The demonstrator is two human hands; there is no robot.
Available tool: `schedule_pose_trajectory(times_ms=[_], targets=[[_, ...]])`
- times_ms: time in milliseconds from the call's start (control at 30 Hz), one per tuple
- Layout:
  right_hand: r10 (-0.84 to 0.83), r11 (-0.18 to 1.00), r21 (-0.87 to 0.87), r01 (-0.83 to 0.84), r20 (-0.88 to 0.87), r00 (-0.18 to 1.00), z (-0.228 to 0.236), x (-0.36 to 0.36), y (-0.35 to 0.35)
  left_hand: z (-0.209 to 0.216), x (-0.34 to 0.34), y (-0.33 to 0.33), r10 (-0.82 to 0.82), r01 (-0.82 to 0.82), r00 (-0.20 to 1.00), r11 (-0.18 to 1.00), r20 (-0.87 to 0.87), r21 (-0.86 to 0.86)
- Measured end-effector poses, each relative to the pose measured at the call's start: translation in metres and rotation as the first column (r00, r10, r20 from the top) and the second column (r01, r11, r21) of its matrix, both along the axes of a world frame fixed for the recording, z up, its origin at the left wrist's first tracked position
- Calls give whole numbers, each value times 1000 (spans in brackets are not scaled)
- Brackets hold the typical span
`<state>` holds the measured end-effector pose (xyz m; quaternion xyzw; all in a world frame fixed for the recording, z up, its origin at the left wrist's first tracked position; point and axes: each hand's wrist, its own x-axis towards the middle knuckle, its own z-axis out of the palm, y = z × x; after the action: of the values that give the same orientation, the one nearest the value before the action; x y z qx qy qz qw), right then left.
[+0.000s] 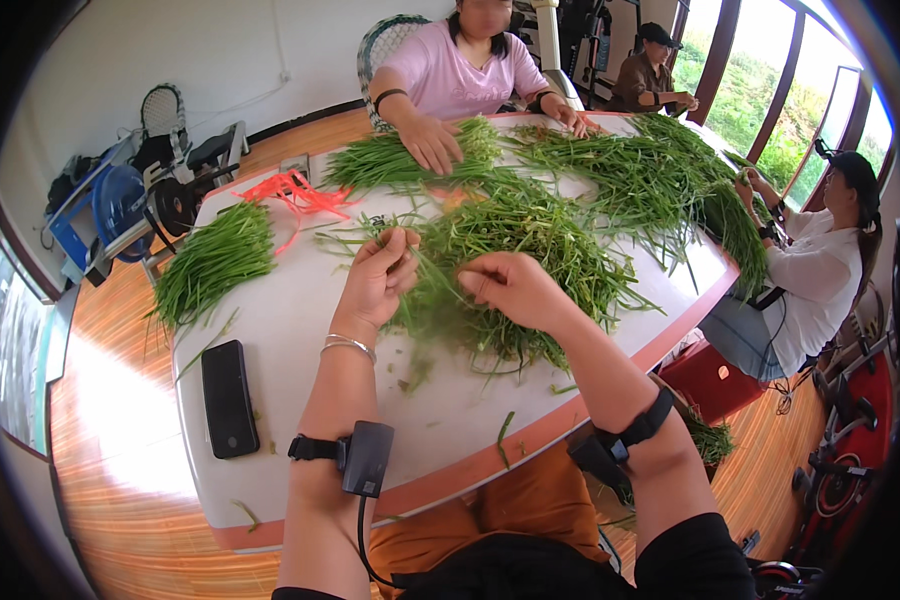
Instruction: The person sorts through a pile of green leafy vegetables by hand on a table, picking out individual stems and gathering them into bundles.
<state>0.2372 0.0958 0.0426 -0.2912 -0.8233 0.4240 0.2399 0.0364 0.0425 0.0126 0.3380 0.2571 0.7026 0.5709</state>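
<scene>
Over the near part of the table my left hand [378,275] is closed in a pinch on a few green chives [428,268]. Their thin blades slant down toward my right hand [515,288], whose thumb and fingers are pinched together on the other side of them. Beneath and behind both hands spreads a loose, tangled heap of chives [560,245]. Some blades below the hands are smeared by motion. To the left lies a neat, aligned bunch of chives [215,258], next to a tangle of red plastic ties [295,192].
A black phone [230,400] lies on the white table [300,300] at the left. Across from me a person in pink [460,65] has a hand on another chive bunch [395,160]. Two more people sit at the right. Exercise equipment [840,490] stands at the far right.
</scene>
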Motion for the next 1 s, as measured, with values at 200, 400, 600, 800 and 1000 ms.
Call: schedule_pose_trajectory(times_ms=[200,400,600,800,1000], targets=[[-5,1000,21,3,81,997,4,-1,-23,-1,-1,-2,20,-20,1000,1000,-8,4],[16,998,58,-22,101,995,-1,21,-25,-5,-16,7,252,-268,945,962,208,53],[191,942,144,-304,516,835,24,50,-25,-7,-47,6,557,-577,695,809,454,-111],[215,866,368,-338,335,917,43,39,-11,20,-11,6,126,-153,965,983,228,103],[-124,764,643,-45,215,969,71,10,-14,55,49,-15,-24,-129,704,979,-710,-161]])
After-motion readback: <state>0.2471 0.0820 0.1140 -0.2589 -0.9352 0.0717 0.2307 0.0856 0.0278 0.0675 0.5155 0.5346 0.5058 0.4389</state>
